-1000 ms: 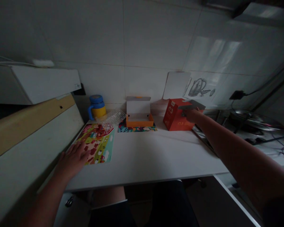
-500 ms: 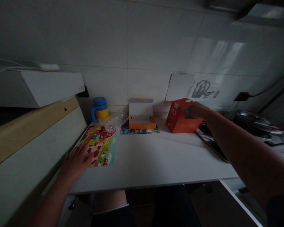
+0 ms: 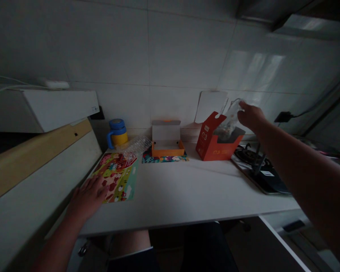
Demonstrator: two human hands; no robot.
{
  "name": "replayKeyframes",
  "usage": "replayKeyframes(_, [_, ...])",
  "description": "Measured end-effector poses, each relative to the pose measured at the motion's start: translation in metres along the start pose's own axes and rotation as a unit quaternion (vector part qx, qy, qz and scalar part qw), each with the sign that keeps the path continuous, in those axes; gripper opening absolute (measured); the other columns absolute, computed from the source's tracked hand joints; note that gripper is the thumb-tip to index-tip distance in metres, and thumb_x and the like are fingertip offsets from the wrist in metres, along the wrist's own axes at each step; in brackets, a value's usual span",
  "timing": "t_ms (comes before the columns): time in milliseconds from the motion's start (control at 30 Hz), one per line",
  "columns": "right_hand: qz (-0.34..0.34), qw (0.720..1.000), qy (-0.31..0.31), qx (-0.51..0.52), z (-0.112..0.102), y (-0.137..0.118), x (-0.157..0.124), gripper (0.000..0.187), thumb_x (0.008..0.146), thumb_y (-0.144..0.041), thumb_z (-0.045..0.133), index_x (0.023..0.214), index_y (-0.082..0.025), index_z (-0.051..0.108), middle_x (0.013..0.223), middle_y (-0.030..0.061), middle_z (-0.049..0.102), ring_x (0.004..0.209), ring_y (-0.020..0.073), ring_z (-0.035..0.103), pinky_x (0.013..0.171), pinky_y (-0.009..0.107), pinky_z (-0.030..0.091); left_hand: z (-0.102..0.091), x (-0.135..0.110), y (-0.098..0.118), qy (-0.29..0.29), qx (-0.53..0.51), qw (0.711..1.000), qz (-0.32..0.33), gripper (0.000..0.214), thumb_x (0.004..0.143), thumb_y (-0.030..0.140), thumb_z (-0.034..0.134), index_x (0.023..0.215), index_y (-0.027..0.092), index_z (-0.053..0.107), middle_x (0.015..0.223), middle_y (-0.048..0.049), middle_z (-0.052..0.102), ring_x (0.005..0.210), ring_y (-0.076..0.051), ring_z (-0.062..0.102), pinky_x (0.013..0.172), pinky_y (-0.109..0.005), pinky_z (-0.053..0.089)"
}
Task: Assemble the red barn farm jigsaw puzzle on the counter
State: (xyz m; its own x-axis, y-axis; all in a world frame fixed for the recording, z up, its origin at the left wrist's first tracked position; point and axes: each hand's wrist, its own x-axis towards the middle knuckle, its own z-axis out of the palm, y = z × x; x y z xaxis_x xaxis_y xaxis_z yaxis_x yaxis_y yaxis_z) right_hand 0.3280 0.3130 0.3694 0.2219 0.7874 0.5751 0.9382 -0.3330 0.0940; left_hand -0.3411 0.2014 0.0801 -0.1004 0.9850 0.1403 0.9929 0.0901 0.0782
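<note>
My right hand (image 3: 251, 115) is closed on the top of a clear plastic bag (image 3: 229, 120), which hangs partly inside a red cardboard box (image 3: 217, 148) with a cut-out front. What the bag holds is too dim to make out. My left hand (image 3: 90, 196) lies flat, fingers spread, on the lower left of a colourful farm-picture sheet (image 3: 124, 185). Between the hands, farther back, an open orange box (image 3: 168, 152) with a raised lid stands on a dark patterned strip (image 3: 170, 159). Crumpled clear plastic packaging (image 3: 138, 146) rests at the sheet's upper edge.
A blue and yellow mug (image 3: 117, 134) stands at the back left of the white counter (image 3: 172, 192). White and tan boards (image 3: 39, 158) border the left side. A gas stove (image 3: 252, 160) lies to the right. A white card (image 3: 210, 107) leans against the tiled wall.
My right hand has risen out of the red box, drawing the clear plastic bag partly up. The left hand stays on the sheet. The view has shifted slightly.
</note>
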Motion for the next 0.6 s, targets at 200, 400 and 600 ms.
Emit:
replayKeyframes(200, [-0.015, 0.985, 0.116, 0.13, -0.039, -0.001, 0.003, 0.069, 0.119, -0.041, 0.037, 0.171, 0.004, 0.036, 0.162, 0.0346, 0.056, 0.139, 0.0202, 0.059, 0.101, 0.037, 0.036, -0.004, -0.001, 0.004, -0.018, 0.004, 1.0, -0.006, 0.078, 0.106, 0.055, 0.026, 0.17, 0.015, 0.047, 0.179, -0.0189, 0.038, 0.167, -0.042, 0.033, 0.127, -0.07, 0.034])
replayKeyframes(400, [-0.074, 0.964, 0.143, 0.213, -0.077, -0.031, -0.009, 0.067, 0.109, -0.032, 0.059, 0.17, -0.007, 0.046, 0.145, 0.0258, 0.073, 0.111, 0.0195, 0.069, 0.097, 0.038, 0.044, -0.008, 0.007, 0.009, -0.044, 0.025, 0.999, 0.001, 0.073, 0.104, 0.05, 0.03, 0.16, 0.012, 0.059, 0.178, -0.0214, 0.039, 0.166, -0.048, 0.033, 0.122, -0.082, 0.033])
replayKeyframes(600, [-0.118, 0.92, 0.142, 0.346, -0.087, -0.082, -0.035, 0.068, 0.1, -0.04, 0.076, 0.161, -0.016, 0.061, 0.129, 0.0157, 0.08, 0.09, 0.0149, 0.07, 0.087, 0.036, 0.052, -0.034, 0.014, 0.088, -0.017, -0.267, 0.955, 0.126, 0.066, 0.107, 0.066, 0.04, 0.145, 0.021, 0.069, 0.16, -0.0153, 0.064, 0.152, -0.035, 0.057, 0.132, -0.057, 0.038])
